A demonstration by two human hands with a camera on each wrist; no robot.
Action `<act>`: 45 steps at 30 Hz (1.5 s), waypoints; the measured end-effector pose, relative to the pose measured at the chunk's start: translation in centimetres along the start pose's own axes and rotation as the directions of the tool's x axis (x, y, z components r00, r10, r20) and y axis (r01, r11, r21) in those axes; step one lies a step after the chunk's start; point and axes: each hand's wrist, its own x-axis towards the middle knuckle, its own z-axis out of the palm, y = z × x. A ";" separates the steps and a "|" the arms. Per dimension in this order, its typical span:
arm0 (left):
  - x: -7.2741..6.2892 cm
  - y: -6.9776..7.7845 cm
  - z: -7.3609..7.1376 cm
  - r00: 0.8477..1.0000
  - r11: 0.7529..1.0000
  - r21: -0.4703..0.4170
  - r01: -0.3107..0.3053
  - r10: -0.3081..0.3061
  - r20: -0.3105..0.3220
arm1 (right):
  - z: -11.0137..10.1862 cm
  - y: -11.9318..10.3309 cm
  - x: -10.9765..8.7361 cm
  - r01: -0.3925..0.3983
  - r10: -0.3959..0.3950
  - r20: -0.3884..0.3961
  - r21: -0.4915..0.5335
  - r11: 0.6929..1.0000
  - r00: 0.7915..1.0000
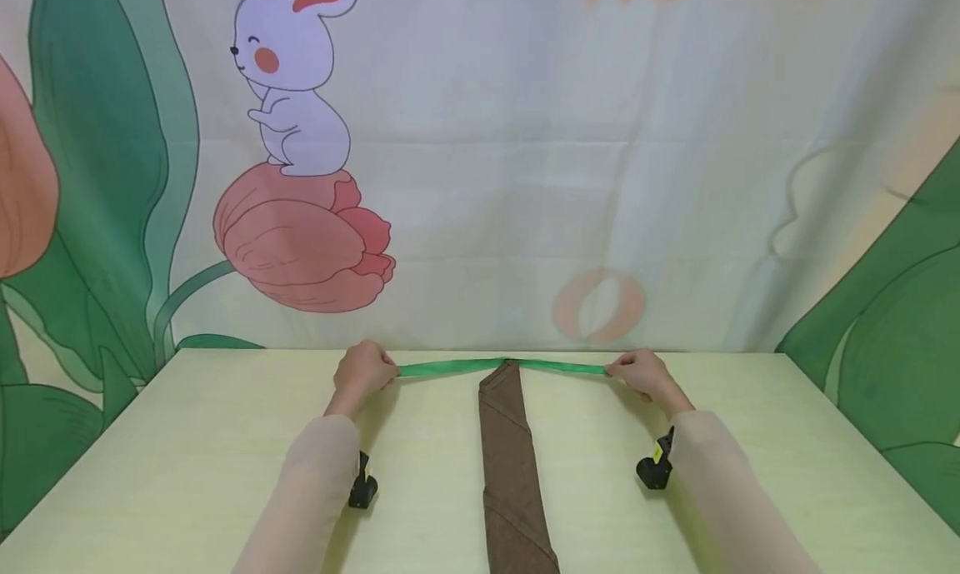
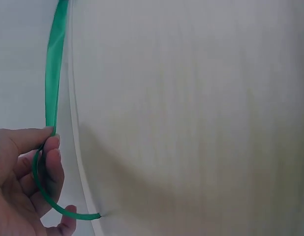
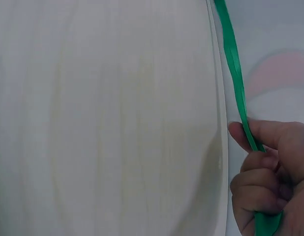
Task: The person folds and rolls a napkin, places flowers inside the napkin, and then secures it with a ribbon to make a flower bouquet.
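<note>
A green ribbon [image 1: 450, 366] runs nearly straight across the table's far edge, meeting the far tip of a folded brown cloth strip [image 1: 513, 474] at its middle. The left hand [image 1: 365, 369] pinches one side of the ribbon between thumb and fingertips. In the left wrist view, a loose tail of the ribbon [image 2: 52, 73] curves down past those fingers. On the other side, the right hand [image 1: 642, 371] grips the ribbon, its fingers curled. Below that fist, in the right wrist view, a piece of the ribbon [image 3: 232, 54] sticks out. The cloth strip lies lengthwise, with slanting fold lines.
A pale wooden table [image 1: 202, 457] carries the cloth. Behind its far edge hangs a printed curtain [image 1: 480, 182] with a rabbit and flowers. Small black cameras [image 1: 363, 484] are worn at both wrists.
</note>
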 end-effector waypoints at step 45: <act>1.0 0.3 0.7 0.999 0.981 0.196 -0.004 0.012 -0.043 | 0.9 -0.5 0.8 0.077 -0.112 -0.109 -0.283 0.956 0.988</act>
